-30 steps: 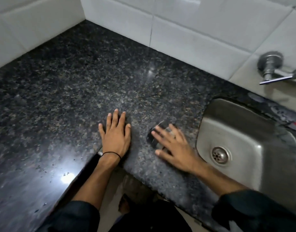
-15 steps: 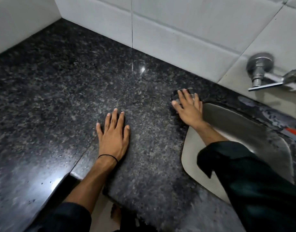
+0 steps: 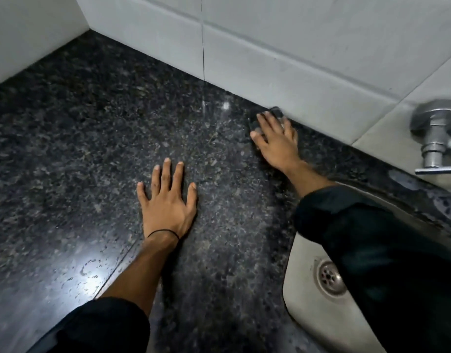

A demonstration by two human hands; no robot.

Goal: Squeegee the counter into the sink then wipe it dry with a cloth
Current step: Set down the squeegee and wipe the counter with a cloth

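Note:
The dark speckled granite counter (image 3: 97,154) fills most of the head view. My left hand (image 3: 168,202) lies flat on it with fingers spread, holding nothing. My right hand (image 3: 276,138) presses flat on a small dark cloth (image 3: 276,112) at the back of the counter, right against the tiled wall. Only the cloth's far edge shows beyond my fingers. The steel sink (image 3: 311,296) sits at the lower right, with my dark right sleeve across it and its drain (image 3: 330,276) in sight. No squeegee is in view.
White wall tiles (image 3: 295,47) run along the back and the left. A chrome tap (image 3: 435,138) juts from the wall at the right edge. Water droplets (image 3: 86,273) glint on the near left part of the counter. The counter's front edge is at the bottom.
My right hand has slid the cloth away from me, from near the sink's front corner to the back wall. My left hand has stayed flat in place.

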